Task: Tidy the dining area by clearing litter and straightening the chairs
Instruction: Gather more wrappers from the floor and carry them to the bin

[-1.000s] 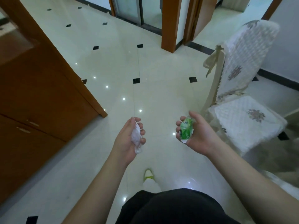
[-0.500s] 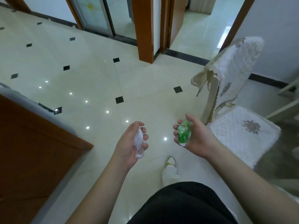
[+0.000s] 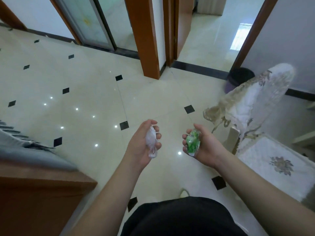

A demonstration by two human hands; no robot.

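My left hand (image 3: 142, 145) grips a crumpled white wrapper (image 3: 151, 142), fingers curled round it. My right hand (image 3: 204, 147) holds a crumpled green and clear wrapper (image 3: 192, 142) in its curled fingers. Both hands are held out in front of me over the cream tiled floor (image 3: 88, 92). A dining chair (image 3: 255, 126) with a white embroidered cover stands to the right of my right hand, its back towards the doorway. A dark bin with a purple base (image 3: 238, 79) stands on the floor behind the chair, by the door frame.
A wooden cabinet (image 3: 34, 193) with grey cloth (image 3: 25, 150) on top fills the lower left. A wooden pillar (image 3: 144, 36) and open doorways lie ahead. My foot in a pale slipper (image 3: 184, 193) shows below my hands.
The view has swung right and forward: the cabinet slid to the lower left, the chair stays at the right, and the bin has come into sight. Both hands still hold their wrappers.
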